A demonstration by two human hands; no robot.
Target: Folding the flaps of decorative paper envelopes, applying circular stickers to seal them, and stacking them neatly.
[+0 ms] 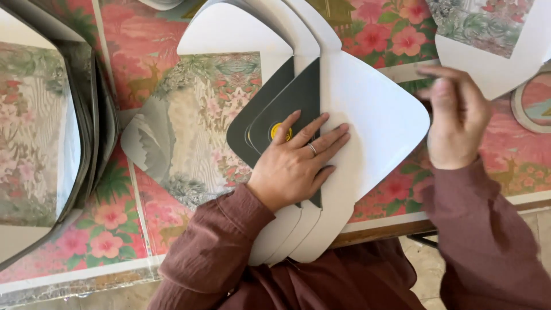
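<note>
A fanned stack of unfolded envelopes [367, 115], white outside and dark grey inside, lies mid-counter on floral paper [172, 40], overhanging the near edge; the left hand [295, 158] presses flat on it, fingers spread beside a yellow round seal [280, 131]; the right hand [456, 117] hovers blurred just right, its grip unclear; more envelope sheets [40, 143] lie far left.
</note>
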